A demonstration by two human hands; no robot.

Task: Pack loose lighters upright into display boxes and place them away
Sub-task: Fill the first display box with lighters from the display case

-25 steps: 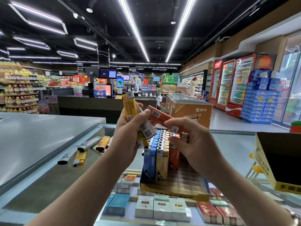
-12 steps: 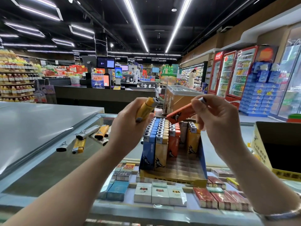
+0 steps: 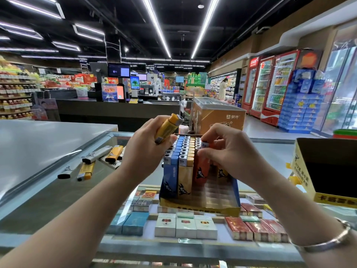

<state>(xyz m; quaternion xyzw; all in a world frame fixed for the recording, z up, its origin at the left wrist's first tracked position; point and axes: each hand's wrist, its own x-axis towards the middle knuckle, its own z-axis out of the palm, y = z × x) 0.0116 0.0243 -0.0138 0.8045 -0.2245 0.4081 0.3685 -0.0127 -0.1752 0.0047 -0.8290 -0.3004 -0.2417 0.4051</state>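
**Orange lighter going into the display box**

We see the yellow cardboard display box standing on the glass-topped desk, just above the rows of cigarette packs shown under the glass. Its left side is filled with upright lighters: a blue row at the far left, then a yellow-tan row, with their metal tops running away from us. The near right part of the box shows bare clear dividers.

Our right hand reaches over the box from the right. Its grip is pinched on the orange plastic lighter, thumb and fingertips closed round the top, and that lighter stands upright in the third row, just beside the yellow-tan one. Another orange-yellow lighter stands to its right, partly hidden under the hand.

Our left hand hovers at the left edge of the box, its grip curled round a yellow plastic lighter that tilts with its metal head pointing up and to the right.

Well to the left on the desk lie the loose lighters, some white and some yellow, flat and scattered. An open yellow carton with a dark inside stands at the right. A silver bangle circles our right wrist.
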